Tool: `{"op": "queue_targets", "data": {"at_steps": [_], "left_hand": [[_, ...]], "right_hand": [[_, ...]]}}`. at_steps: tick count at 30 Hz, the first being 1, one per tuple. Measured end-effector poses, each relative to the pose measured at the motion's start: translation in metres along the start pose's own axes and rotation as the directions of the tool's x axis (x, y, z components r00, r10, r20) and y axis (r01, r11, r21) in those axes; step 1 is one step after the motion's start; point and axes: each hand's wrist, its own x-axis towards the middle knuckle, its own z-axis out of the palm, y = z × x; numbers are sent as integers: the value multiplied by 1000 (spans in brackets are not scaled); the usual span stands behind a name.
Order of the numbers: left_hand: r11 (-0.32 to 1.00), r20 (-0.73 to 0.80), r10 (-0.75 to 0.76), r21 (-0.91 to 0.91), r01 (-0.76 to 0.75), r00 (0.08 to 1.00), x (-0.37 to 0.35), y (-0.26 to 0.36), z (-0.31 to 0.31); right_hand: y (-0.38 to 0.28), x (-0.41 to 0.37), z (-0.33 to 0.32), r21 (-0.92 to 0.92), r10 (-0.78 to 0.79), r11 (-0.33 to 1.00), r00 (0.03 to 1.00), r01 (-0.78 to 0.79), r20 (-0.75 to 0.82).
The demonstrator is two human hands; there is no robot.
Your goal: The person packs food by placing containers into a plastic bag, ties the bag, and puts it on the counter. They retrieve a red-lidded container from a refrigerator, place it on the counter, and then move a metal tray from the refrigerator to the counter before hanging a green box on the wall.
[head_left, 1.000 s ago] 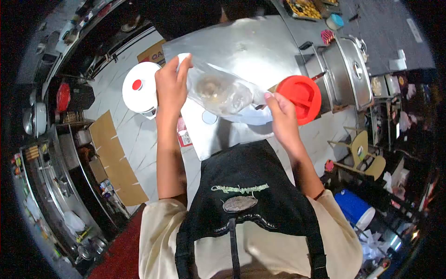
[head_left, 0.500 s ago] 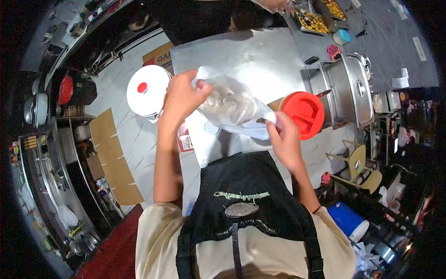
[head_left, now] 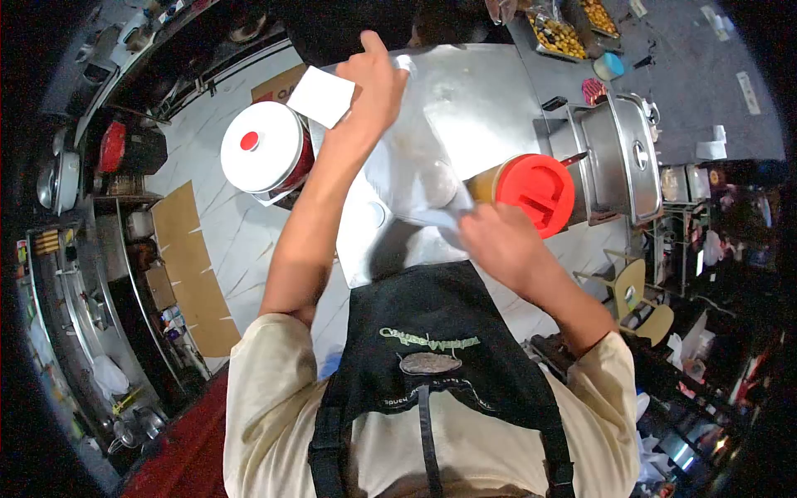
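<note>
A clear plastic bag [head_left: 415, 153] is stretched over the metal table between my two hands. Its far end meets my left hand [head_left: 375, 87], which has one finger pointing away and the others curled at the plastic. My right hand [head_left: 504, 242] is closed on the bag's near right corner, beside the red lid [head_left: 538, 195] of a jar. A pale round shape shows through the film; I cannot make out what it is. Beside my left wrist is a white square piece [head_left: 322, 97]; whether my hand holds it is hidden.
A white-lidded drum [head_left: 264, 153] stands left of the metal table [head_left: 481, 91]. Steel food pans [head_left: 618, 158] are on the right. Trays of small yellow pieces [head_left: 556, 35] and a blue-and-white tub [head_left: 608, 66] sit at the far right. A dark-clothed person [head_left: 349, 25] is across the table.
My left hand has moved away from me and right, drawing the bag out longer. My right hand has turned and come slightly lower. The white square has come into view by my left wrist.
</note>
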Motion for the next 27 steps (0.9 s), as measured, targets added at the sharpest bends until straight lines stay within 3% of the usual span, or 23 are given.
{"op": "queue_targets", "data": {"at_steps": [2, 3, 5, 6, 9, 10, 13, 15, 17, 18, 19, 20, 21, 22, 23, 25, 27], "left_hand": [[986, -4, 28, -166, -28, 1000, 3, -5, 23], [950, 144, -25, -305, 69, 989, 3, 2, 21], [804, 444, -58, -510, 306, 894, -5, 17, 10], [681, 569, 11, -606, 410, 822, -13, 9, 25], [432, 640, 402, -763, 481, 654, -44, -23, 70], [386, 644, 500, -764, 517, 579, -51, -25, 67], [483, 767, 498, -633, 605, 405, -56, -25, 53], [570, 773, 454, -634, 523, 443, -53, -36, 47], [547, 520, 617, -823, 153, 591, -54, -56, 62], [602, 551, 597, -788, 129, 584, -55, -51, 57], [653, 581, 575, -750, 104, 576, -55, -46, 53], [626, 586, 585, -766, 147, 561, -62, -42, 56], [683, 673, 489, -691, 236, 554, -67, -27, 44], [726, 750, 385, -606, 326, 538, -74, -11, 30], [699, 720, 354, -628, 342, 597, -87, 8, 17], [838, 587, 340, -544, 48, 735, -104, 19, 14], [862, 414, 426, -455, -223, 804, -117, 4, 31]], "right_hand": [[-15, 36, 3, 124, 7, 992, 984, -30, 178], [-21, 56, 5, 182, 4, 982, 965, -53, 263], [-16, 83, 8, 340, 25, 938, 993, -63, 114], [-11, 93, 9, 416, 40, 908, 999, -52, 37], [10, 99, 16, 739, 304, 621, 949, -259, 77], [20, 98, 18, 804, 341, 461, 912, -375, 229], [21, 78, 22, 892, 335, 86, 856, -444, 394], [23, 64, 34, 908, 366, 18, 848, -418, 383], [31, 49, 59, 945, 507, -65, 805, -321, 308], [26, 50, 71, 933, 670, -39, 683, -358, 291], [32, 47, 80, 931, 607, 119, 768, -345, 207], [25, 46, 85, 945, 658, 218, 752, -243, 41], [39, 47, 114, 975, 601, 196, 798, -108, -33], [37, 49, 116, 988, 554, -145, 822, -61, 132], [37, 42, 94, 992, 486, -77, 865, -101, 126], [34, 43, 118, 987, 519, 140, 855, -74, -9], [37, 42, 117, 873, 581, 474, 787, -119, -208]]}}
